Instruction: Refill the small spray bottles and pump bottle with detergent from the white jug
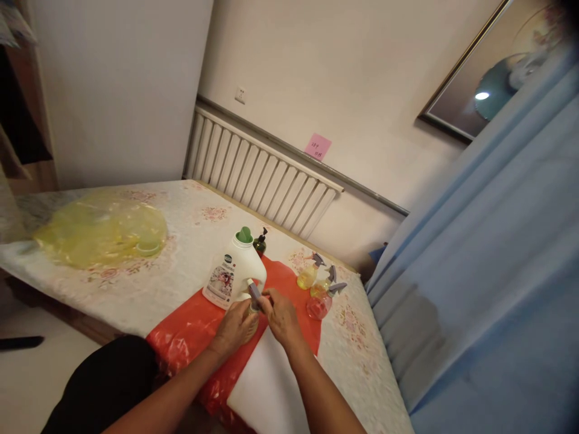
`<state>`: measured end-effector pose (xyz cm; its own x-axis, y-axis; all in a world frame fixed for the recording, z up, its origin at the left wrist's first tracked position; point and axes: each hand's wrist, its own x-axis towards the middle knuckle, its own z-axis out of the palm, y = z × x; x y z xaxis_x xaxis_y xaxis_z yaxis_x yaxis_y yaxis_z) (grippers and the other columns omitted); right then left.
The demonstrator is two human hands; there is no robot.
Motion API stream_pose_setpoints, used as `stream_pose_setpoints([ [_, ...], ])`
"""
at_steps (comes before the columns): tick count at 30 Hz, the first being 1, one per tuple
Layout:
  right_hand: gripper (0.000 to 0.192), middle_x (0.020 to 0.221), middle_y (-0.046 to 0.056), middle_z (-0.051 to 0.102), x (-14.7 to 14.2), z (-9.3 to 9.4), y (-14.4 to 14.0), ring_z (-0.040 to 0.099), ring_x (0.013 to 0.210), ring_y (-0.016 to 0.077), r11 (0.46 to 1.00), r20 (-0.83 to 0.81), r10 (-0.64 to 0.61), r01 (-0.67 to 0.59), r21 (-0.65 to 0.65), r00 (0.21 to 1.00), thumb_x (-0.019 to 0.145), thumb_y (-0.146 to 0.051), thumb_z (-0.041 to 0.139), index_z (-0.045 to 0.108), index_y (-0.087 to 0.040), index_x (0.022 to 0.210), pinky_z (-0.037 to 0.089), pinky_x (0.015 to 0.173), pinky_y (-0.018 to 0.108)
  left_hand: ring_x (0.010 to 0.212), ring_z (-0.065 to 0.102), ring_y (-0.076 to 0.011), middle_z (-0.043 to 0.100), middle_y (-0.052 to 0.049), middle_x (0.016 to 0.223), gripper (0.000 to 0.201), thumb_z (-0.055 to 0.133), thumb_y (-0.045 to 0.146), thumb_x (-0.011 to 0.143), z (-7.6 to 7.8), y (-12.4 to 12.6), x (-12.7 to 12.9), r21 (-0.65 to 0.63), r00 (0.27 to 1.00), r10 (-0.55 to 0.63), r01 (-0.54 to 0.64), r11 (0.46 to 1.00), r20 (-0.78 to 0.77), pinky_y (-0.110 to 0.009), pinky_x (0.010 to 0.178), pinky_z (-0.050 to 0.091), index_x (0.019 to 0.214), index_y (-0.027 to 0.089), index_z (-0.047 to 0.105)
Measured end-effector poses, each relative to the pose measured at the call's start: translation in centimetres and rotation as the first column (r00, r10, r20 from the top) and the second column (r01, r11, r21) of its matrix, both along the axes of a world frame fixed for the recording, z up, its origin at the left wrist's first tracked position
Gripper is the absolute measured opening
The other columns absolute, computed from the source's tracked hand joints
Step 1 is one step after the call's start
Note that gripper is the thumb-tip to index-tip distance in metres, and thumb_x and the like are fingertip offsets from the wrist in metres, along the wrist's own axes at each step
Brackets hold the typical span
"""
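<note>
Hands meet just in front of the white detergent jug (235,268), which stands on a red plastic sheet (190,337) over the bench (181,217). The left hand (235,328) wraps a small spray bottle (251,311); the right hand (281,316) pinches its grey trigger head (254,292). Right of the jug stand three more spray bottles (319,289). A careless twist could likely tip the small bottle and spill liquid, or an elbow could knock the jug.

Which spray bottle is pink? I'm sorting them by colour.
The spray bottle nearest the right hand, at the red sheet's edge. The two behind it look yellow.
</note>
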<state>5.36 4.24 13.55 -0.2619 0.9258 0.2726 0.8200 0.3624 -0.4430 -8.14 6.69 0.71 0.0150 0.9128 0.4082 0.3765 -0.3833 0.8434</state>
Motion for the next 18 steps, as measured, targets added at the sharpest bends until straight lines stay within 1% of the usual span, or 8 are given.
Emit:
stream_pose_setpoints([
  [2,0.028,0.101,0.004,0.074,0.6,0.4,0.2,0.067,0.091,0.0173,0.994,0.008,0.071,-0.072,0.084,0.997,0.101,-0.023,0.053,0.065,-0.022,0.126,0.048,0.079,0.024,0.099,0.063,-0.0277,0.071,-0.007,0.100,0.029,0.053,0.030,0.087,0.2,0.0,-0.1,0.002,1.000,-0.018,0.018,1.000,-0.011,-0.043,0.092,0.050,0.110,0.021,0.069],
  [5,0.041,0.121,0.005,0.069,1.1,0.7,0.8,0.063,0.105,0.0191,0.943,0.175,0.224,-0.258,0.210,0.959,0.098,-0.013,0.054,0.061,-0.030,0.135,0.047,0.088,0.027,0.100,0.062,-0.0278,0.071,-0.008,0.103,0.030,0.049,0.029,0.088,0.3,0.0,0.0,0.011,0.999,-0.034,0.034,0.999,-0.020,-0.044,0.093,0.049,0.110,0.019,0.068],
  [7,0.039,0.136,0.004,0.062,1.2,0.9,1.2,0.060,0.108,0.0209,0.890,0.307,0.304,-0.384,0.245,0.902,0.099,-0.015,0.054,0.063,-0.033,0.133,0.047,0.089,0.030,0.099,0.062,-0.0282,0.071,-0.010,0.103,0.030,0.049,0.028,0.088,0.2,0.1,0.0,0.013,0.999,-0.029,0.030,0.999,-0.023,-0.044,0.092,0.050,0.109,0.017,0.067],
  [10,0.027,0.147,0.003,0.055,1.1,1.4,1.7,0.059,0.102,0.0212,0.844,0.436,0.329,-0.468,0.261,0.837,0.101,-0.022,0.056,0.068,-0.031,0.122,0.048,0.085,0.031,0.097,0.062,-0.0287,0.070,-0.010,0.101,0.029,0.050,0.028,0.087,-0.1,0.2,0.0,0.015,0.999,-0.018,0.018,1.000,-0.029,-0.045,0.091,0.050,0.107,0.017,0.067],
  [12,0.019,0.146,0.001,0.057,0.9,2.0,2.0,0.058,0.096,0.0205,0.833,0.500,0.322,-0.491,0.254,0.804,0.101,-0.024,0.056,0.071,-0.028,0.111,0.047,0.081,0.031,0.095,0.062,-0.0278,0.070,-0.010,0.098,0.028,0.048,0.027,0.087,-0.2,0.3,0.0,0.018,0.999,-0.017,0.017,1.000,-0.031,-0.044,0.089,0.051,0.106,0.018,0.067],
  [14,0.017,0.138,0.000,0.063,0.7,2.5,2.3,0.056,0.090,0.0200,0.827,0.559,0.321,-0.514,0.228,0.765,0.101,-0.025,0.056,0.072,-0.026,0.099,0.044,0.077,0.031,0.092,0.062,-0.0268,0.069,-0.009,0.096,0.028,0.046,0.025,0.087,-0.4,0.4,0.1,0.018,0.999,-0.015,0.016,1.000,-0.032,-0.042,0.087,0.051,0.104,0.018,0.067],
  [16,0.019,0.116,0.001,0.072,0.4,2.9,2.5,0.054,0.083,0.0204,0.831,0.596,0.315,-0.519,0.203,0.739,0.101,-0.029,0.057,0.072,-0.025,0.090,0.041,0.074,0.033,0.092,0.062,-0.0264,0.069,-0.009,0.095,0.028,0.046,0.024,0.086,-0.6,0.5,0.2,0.014,1.000,-0.007,0.007,1.000,-0.029,-0.042,0.086,0.051,0.104,0.018,0.067],
  [18,0.022,0.094,0.001,0.074,0.0,3.1,2.6,0.052,0.081,0.0221,0.846,0.615,0.286,-0.495,0.199,0.735,0.100,-0.032,0.059,0.071,-0.024,0.083,0.037,0.073,0.034,0.093,0.063,-0.0266,0.069,-0.008,0.097,0.029,0.048,0.025,0.085,-0.7,0.5,0.3,0.012,1.000,0.007,-0.007,1.000,-0.023,-0.042,0.087,0.051,0.106,0.018,0.067],
])
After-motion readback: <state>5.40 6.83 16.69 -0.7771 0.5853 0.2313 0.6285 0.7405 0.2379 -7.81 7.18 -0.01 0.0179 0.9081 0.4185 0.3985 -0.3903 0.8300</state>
